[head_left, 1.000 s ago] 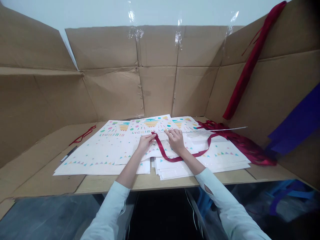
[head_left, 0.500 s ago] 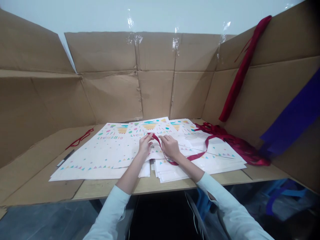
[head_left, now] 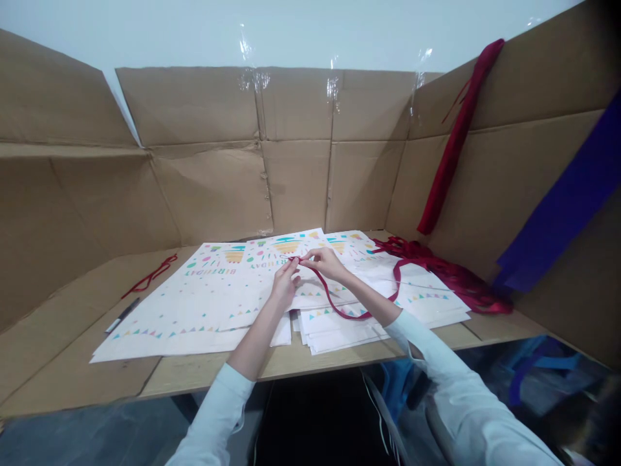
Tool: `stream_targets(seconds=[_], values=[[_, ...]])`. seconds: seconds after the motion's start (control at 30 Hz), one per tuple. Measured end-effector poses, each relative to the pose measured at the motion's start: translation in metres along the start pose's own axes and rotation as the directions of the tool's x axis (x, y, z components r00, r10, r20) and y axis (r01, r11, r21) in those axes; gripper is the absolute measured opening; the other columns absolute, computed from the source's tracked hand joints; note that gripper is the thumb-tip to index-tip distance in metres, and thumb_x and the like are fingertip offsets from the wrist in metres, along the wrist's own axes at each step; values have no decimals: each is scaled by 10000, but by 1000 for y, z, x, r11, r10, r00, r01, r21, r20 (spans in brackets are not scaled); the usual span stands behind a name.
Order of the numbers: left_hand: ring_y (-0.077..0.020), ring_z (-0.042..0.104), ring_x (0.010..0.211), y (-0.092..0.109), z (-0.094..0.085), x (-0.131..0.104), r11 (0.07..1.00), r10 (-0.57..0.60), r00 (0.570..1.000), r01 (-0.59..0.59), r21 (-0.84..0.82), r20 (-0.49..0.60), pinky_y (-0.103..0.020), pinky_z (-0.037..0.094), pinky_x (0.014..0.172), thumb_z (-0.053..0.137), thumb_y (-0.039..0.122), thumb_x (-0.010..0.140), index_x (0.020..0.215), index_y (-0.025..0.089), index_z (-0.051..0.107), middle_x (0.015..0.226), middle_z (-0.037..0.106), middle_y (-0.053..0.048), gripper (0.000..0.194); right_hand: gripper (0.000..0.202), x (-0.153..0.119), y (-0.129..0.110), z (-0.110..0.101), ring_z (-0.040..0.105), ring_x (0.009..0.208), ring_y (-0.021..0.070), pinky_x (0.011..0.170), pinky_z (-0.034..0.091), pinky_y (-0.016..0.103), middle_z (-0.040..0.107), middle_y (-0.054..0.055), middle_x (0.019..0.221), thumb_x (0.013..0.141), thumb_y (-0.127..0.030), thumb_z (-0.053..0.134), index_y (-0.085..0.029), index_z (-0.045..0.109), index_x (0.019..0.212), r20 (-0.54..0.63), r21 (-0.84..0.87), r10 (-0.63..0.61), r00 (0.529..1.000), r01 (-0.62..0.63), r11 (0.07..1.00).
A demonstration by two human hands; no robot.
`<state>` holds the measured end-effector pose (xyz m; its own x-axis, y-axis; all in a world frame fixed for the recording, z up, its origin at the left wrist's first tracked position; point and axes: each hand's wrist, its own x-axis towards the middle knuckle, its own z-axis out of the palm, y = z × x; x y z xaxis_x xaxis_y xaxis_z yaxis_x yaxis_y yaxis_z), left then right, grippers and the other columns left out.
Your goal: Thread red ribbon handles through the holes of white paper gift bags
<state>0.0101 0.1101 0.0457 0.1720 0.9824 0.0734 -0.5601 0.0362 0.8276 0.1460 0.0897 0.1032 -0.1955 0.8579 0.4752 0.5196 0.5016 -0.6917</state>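
Dark red narrow ribbon (head_left: pixel 359 317) runs between our hands above the middle of the tabletop (head_left: pixel 208 367), over white flat sheets printed with coloured triangles and birthday lettering (head_left: pixel 194 301). Our left hand (head_left: pixel 285 285) has its grip pinched on the ribbon's end, thumb against finger, beside a thin pale wire (head_left: pixel 286 257); we cannot tell how the two meet. Our right hand (head_left: pixel 324 260) has its grip closed on the same ribbon just beside the left fingertips. From there the ribbon sags in a loop, passes behind our right forearm and reaches a tangled dark red heap of ribbon (head_left: pixel 456 281) at the right. Near the left edge of the sheets we see a dark, white-ended pen (head_left: pixel 121 316) and a thin red looped cord (head_left: pixel 151 277).
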Motion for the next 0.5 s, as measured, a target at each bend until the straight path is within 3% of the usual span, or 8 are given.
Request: stream_targets(seconds=[0.1, 0.17, 0.23, 0.33, 0.4, 0.5], values=[[-99, 508, 798, -4, 8, 1, 986, 78, 983, -100, 132, 167, -202, 417, 676, 725, 346, 635, 1080, 260, 578, 1135, 517, -38, 477, 170, 4, -12, -32, 448, 502, 85, 524, 323, 205, 561, 2, 549, 687, -277, 646, -110, 674, 705, -47, -54, 38, 998, -41, 998], [-124, 534, 819, -9, 19, 3, 932, 118, 943, -213, 292, 310, -249, 432, 718, 687, 296, 673, 1156, 287, 537, 1198, 496, -48, 505, 168, 7, -20, -63, 472, 537, 93, 533, 334, 206, 577, 16, 583, 686, -266, 640, -105, 671, 721, -148, -47, 54, 988, -62, 997], [-169, 550, 869, -16, 33, 7, 798, 102, 886, -345, 494, 453, -297, 426, 790, 635, 260, 710, 1061, 231, 606, 1148, 539, -73, 354, 172, 7, -27, -99, 491, 578, 99, 544, 346, 207, 598, 34, 640, 686, -261, 642, -101, 673, 740, -239, -43, 80, 968, -93, 995], [-278, 511, 1047, -30, 57, 15, 496, 32, 800, -533, 685, 599, -381, 336, 944, 611, 264, 726, 905, 151, 666, 1093, 580, -134, 219, 161, 0, -33, -148, 442, 518, 82, 490, 314, 206, 562, 30, 586, 657, -250, 684, -98, 669, 708, -254, -79, 222, 941, -249, 965], [-349, 399, 1193, -40, 70, 19, 370, 21, 807, -555, 745, 591, -441, 244, 1008, 635, 302, 714, 998, 131, 646, 1228, 509, -172, 332, 169, -10, -32, -171, 364, 438, 58, 432, 252, 204, 492, 7, 497, 624, -245, 723, -101, 660, 685, -180, -69, 373, 910, -390, 918], [-385, 320, 1252, -56, 76, 16, 312, -19, 874, -456, 833, 485, -505, 162, 1023, 647, 356, 708, 1099, 132, 599, 1325, 415, -195, 454, 206, -28, -25, -184, 251, 368, 25, 378, 135, 205, 443, -10, 452, 572, -235, 767, -104, 637, 663, 20, -12, 561, 827, -561, 828]])
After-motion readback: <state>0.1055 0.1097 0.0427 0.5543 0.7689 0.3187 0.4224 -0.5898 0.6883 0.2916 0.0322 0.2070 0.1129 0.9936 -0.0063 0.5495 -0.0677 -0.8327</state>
